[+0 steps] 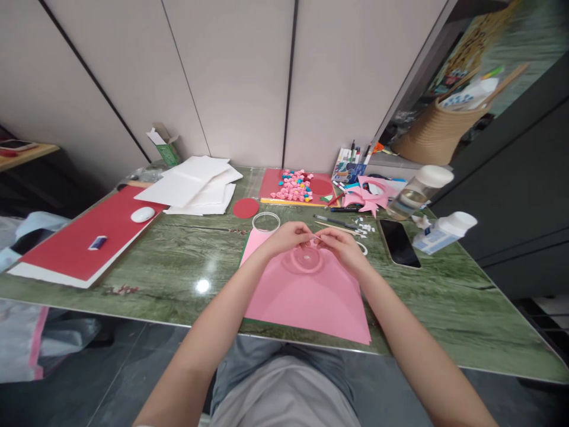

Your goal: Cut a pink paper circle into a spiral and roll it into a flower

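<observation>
Left hand and right hand, each grip pinched on a small pale piece, too small to identify, above pink paper on the tabletop; a round clear object appears just below.

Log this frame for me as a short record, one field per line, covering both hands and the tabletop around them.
Left hand: fingertips close to the right hand's; anything between them too small to tell
Right hand: fingers bent, meeting the left above the pink paper
Below hands: round see-through item on pink paper
Far side: pile of small, mostly pink pieces; red disc
Left side: white sheets
Right side: phone; white-capped white bottle
</observation>
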{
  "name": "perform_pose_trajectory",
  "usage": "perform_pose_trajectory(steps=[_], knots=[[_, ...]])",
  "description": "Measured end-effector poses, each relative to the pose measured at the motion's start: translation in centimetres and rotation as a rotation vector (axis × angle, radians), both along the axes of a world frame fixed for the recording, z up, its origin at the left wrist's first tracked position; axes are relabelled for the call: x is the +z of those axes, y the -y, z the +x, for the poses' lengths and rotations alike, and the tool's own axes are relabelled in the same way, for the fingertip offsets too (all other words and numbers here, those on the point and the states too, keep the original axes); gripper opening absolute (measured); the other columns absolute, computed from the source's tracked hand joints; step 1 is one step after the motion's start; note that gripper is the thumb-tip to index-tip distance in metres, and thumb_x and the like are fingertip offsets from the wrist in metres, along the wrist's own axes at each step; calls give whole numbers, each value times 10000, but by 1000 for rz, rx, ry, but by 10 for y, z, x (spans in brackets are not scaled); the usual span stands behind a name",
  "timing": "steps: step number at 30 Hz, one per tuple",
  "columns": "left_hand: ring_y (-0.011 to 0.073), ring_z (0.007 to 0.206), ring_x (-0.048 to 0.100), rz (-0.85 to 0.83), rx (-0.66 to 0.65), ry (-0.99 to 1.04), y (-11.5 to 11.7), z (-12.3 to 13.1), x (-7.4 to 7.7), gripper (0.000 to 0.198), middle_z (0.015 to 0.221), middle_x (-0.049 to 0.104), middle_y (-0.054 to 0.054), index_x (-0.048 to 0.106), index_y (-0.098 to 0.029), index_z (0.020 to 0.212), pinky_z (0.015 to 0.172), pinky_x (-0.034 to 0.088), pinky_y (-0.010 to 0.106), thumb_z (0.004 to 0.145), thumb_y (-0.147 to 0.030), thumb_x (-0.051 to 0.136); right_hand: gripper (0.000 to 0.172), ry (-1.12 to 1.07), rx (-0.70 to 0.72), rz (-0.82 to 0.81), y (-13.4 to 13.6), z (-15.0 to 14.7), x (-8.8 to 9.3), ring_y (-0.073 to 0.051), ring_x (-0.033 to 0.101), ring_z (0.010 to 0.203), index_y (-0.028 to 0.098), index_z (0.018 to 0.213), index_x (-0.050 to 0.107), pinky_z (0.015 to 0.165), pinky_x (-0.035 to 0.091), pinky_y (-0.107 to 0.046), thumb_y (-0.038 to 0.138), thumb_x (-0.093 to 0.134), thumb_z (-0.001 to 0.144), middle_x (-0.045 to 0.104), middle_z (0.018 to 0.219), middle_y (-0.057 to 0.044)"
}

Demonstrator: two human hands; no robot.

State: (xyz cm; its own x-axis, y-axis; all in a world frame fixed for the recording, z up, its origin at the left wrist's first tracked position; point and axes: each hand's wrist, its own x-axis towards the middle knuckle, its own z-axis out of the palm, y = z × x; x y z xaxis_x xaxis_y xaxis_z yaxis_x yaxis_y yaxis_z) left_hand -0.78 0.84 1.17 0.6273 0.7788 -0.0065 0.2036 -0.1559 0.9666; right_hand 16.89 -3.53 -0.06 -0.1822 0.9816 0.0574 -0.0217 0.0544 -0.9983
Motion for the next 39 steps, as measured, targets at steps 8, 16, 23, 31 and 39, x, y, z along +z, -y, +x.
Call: perform_pose_trajectory(steps=[8, 16, 23, 31, 39], knots=[[79, 560, 543, -19, -1, 22, 1, 1, 0, 254, 668, 598, 39, 539, -114, 759, 502, 389, 185, 708, -363, 528, 203, 151, -75, 90, 5, -9, 5, -128, 576, 693, 168, 788, 585, 680, 445, -265, 282, 658, 636, 619, 747, -12], [71, 550, 538, -63, -18, 55, 4, 2, 3, 229, 670, 592, 38, 537, -109, 759, 510, 401, 187, 711, -333, 533, 155, 290, -126, 173, 2, -8, 5, -117, 547, 595, 159, 739, 577, 605, 426, -246, 312, 576, 715, 586, 642, -3], [74, 545, 549, -77, -19, 65, 6, 3, 4, 252, 651, 581, 27, 536, -114, 778, 497, 387, 179, 720, -359, 524, 209, 291, -114, 179, 1, -5, 3, -136, 564, 635, 155, 804, 600, 630, 449, -269, 342, 522, 755, 595, 702, -25], [72, 528, 538, -55, 23, 57, 5, 3, 4, 231, 596, 560, 7, 535, -117, 743, 504, 394, 186, 717, -346, 521, 275, 267, -89, 165, 0, -5, -1, -143, 567, 666, 169, 890, 622, 653, 465, -287, 379, 499, 764, 614, 790, -45], [75, 542, 539, -35, 32, 43, 4, 2, 2, 231, 624, 570, 18, 546, -118, 759, 504, 389, 185, 718, -342, 511, 272, 231, -77, 138, 0, -4, 0, -134, 570, 656, 176, 908, 626, 661, 468, -290, 370, 511, 755, 626, 827, -47]])
